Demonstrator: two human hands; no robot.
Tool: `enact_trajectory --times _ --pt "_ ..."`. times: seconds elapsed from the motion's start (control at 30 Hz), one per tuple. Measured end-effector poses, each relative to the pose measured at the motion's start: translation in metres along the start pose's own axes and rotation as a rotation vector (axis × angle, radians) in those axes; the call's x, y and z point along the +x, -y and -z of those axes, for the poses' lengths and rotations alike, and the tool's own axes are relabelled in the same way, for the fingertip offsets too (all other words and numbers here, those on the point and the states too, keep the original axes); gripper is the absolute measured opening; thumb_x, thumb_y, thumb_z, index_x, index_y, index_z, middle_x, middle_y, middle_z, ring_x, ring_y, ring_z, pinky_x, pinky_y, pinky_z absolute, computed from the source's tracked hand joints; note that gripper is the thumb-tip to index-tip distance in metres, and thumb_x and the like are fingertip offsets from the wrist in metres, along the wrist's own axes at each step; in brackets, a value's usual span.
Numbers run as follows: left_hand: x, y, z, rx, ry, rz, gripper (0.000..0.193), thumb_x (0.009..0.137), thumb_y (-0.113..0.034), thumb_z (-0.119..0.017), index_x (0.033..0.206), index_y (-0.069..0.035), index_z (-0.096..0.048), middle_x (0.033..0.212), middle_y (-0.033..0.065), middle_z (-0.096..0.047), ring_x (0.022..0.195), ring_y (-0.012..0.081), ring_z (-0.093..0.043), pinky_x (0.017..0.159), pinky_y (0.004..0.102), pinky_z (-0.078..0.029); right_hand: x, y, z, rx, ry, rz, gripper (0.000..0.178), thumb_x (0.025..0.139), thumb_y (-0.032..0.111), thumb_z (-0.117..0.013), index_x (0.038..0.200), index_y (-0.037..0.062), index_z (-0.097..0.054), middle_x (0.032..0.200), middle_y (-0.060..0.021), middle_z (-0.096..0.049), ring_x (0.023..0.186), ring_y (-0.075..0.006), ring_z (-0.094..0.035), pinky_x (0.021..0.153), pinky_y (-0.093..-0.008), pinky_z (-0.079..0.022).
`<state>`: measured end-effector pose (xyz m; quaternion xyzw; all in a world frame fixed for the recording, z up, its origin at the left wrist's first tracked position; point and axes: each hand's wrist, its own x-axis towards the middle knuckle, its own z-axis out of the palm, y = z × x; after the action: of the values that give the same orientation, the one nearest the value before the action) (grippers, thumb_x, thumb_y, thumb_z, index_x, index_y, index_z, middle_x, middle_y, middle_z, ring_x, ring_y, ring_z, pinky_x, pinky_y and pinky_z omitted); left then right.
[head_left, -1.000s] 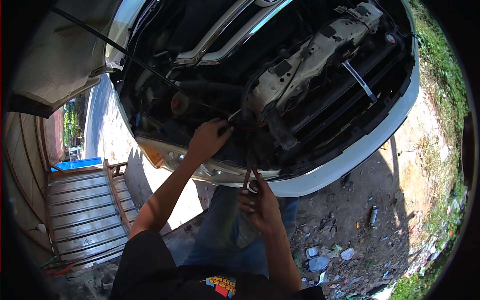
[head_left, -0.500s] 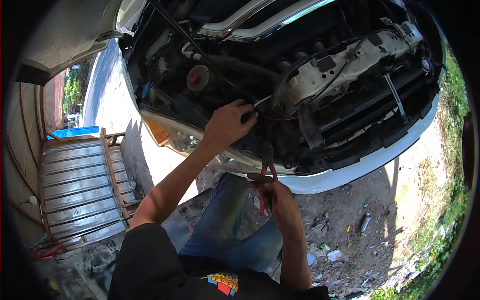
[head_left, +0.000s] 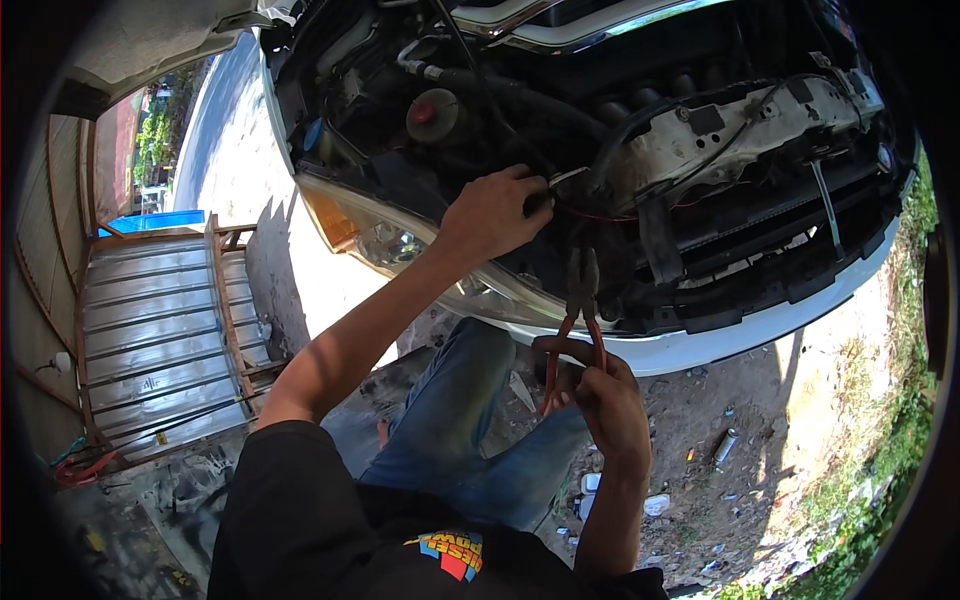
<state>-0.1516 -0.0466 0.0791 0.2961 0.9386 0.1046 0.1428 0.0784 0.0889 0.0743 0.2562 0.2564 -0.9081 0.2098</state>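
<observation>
My left hand [head_left: 497, 212] reaches over the headlight [head_left: 440, 262] into the front of an open engine bay. Its fingers are closed in a pinch at the end of a thin red wire [head_left: 600, 216], which runs right toward the radiator support [head_left: 690, 150]. A slim pale strip [head_left: 568, 178] juts out just past those fingertips. In my right hand [head_left: 608, 400] is a pair of pliers [head_left: 583, 275] with red-orange handles, jaws pointing away from me. The handles are spread, and the jaws stand over the bumper edge, a little short of the wire.
A reservoir with a red cap [head_left: 424, 112] sits beyond my left hand. The white bumper [head_left: 660, 354] curves across in front of me. A metal rod [head_left: 828, 210] stands at the right. A ribbed metal panel [head_left: 160, 325] lies at left; a can [head_left: 725, 446] lies on the littered ground.
The view has shifted, so the car sits higher and farther right in it. The pliers' handles have spread wider, and the pliers have moved slightly right. My left hand keeps its place by the wire.
</observation>
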Motion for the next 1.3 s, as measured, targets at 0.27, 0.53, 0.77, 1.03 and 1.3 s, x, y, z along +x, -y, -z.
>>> enact_trajectory --times 0.27,0.53,0.77,1.03,1.3 --pt "0.000 0.001 -0.005 0.068 0.031 0.027 0.037 0.089 -0.035 -0.067 0.110 -0.006 -0.073 0.110 0.0118 -0.069 0.097 0.0373 -0.068 0.087 0.0450 -0.056 -0.061 0.012 0.027 -0.236 -0.211 0.209 0.053 0.069 0.006 -0.048 0.115 -0.0081 -0.070 0.076 -0.0047 -0.060 0.059 -0.0060 -0.044 0.049 -0.0199 -0.028" --pt "-0.003 0.015 -0.011 0.058 -0.025 0.071 0.043 0.087 -0.041 -0.067 0.113 -0.007 -0.071 0.108 0.0141 -0.071 0.100 0.0386 -0.068 0.089 0.0474 -0.055 -0.099 -0.015 0.041 -0.168 -0.236 0.501 0.056 0.059 0.006 -0.048 0.105 -0.0177 -0.067 0.125 -0.0250 -0.062 0.078 -0.0148 -0.051 0.073 -0.0260 -0.043" --pt "-0.008 0.018 -0.021 0.083 -0.084 0.068 0.052 0.087 -0.047 -0.065 0.108 0.000 -0.068 0.101 0.0194 -0.071 0.099 0.0384 -0.069 0.088 0.0479 -0.055 -0.161 -0.090 0.074 -0.247 -0.509 0.534 0.041 0.065 0.000 -0.045 0.097 -0.0089 -0.069 0.121 -0.0204 -0.062 0.121 -0.0291 -0.056 0.108 -0.0398 -0.041" --pt "-0.017 0.017 -0.025 0.014 -0.258 0.125 0.058 0.088 -0.047 -0.063 0.122 0.000 -0.059 0.108 0.0206 -0.068 0.093 0.0387 -0.071 0.081 0.0463 -0.060 -0.221 -0.260 0.159 -0.305 -0.941 0.190 0.033 0.087 0.006 -0.051 0.115 -0.0027 -0.067 0.104 -0.0111 -0.069 0.091 -0.0220 -0.067 0.078 -0.0364 -0.057" --pt "-0.156 -0.006 -0.065 -0.593 -1.075 0.064 0.031 0.087 -0.005 -0.065 0.116 -0.003 -0.055 0.119 0.0203 -0.053 0.114 0.0395 -0.053 0.098 0.0481 -0.044 -0.332 -0.395 0.256 -0.880 -0.867 -0.519 0.035 0.087 0.011 -0.065 0.120 0.0024 -0.068 0.102 -0.0115 -0.068 0.097 -0.0275 -0.069 0.074 -0.0415 -0.061"
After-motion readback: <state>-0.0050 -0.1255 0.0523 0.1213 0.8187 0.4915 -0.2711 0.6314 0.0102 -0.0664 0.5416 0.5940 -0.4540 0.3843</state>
